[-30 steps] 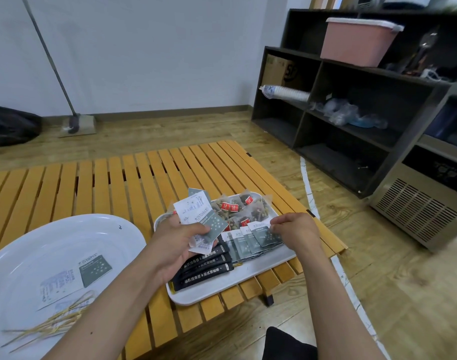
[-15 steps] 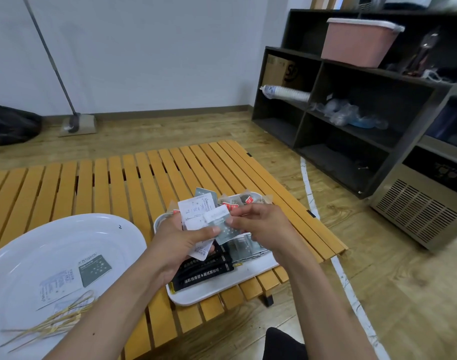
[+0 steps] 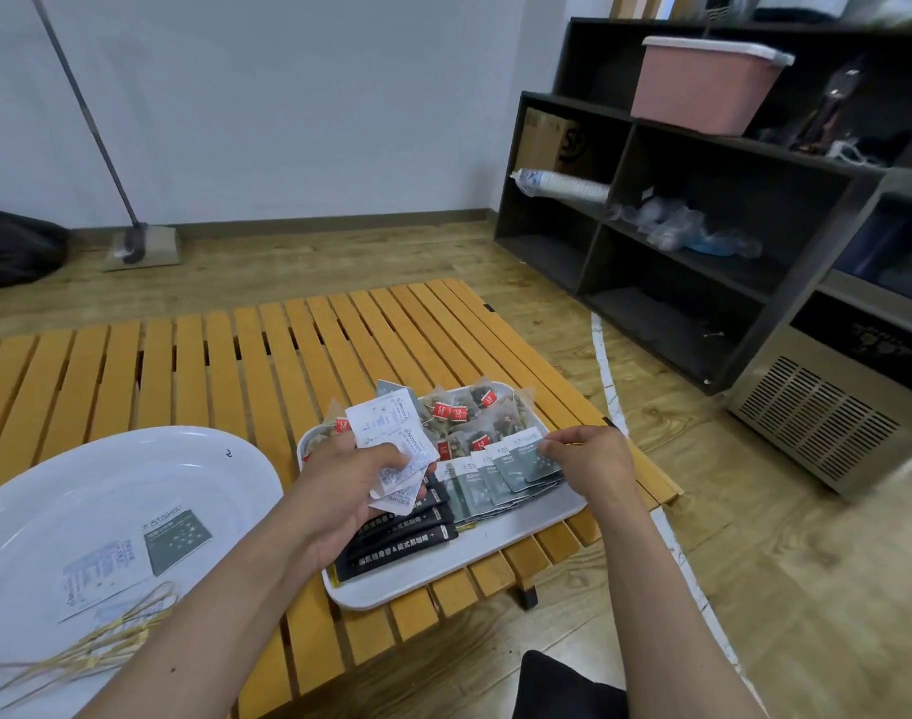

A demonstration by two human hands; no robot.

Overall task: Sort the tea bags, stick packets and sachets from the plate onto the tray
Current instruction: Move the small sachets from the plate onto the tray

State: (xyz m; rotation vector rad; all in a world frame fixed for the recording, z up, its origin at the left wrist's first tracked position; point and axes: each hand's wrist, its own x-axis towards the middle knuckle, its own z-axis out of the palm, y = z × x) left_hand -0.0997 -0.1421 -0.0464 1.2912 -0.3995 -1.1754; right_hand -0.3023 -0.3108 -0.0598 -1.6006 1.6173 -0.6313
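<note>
The tray sits at the table's near right corner, holding tea bags at its far side, grey sachets in a fanned row and black stick packets nearer. The left hand grips a bunch of white sachets over the tray; the right hand pinches the endmost grey sachet. The plate lies at the near left edge. Wood floor, dark shelving and a white wall surround the table.

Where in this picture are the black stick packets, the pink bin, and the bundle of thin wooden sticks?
black stick packets [image 3: 399, 544]: head view, on the printed face of the front packet.
pink bin [image 3: 702, 90]: head view, on its front wall.
wooden sticks [image 3: 88, 653]: head view, mid-bundle, on the plate.
</note>
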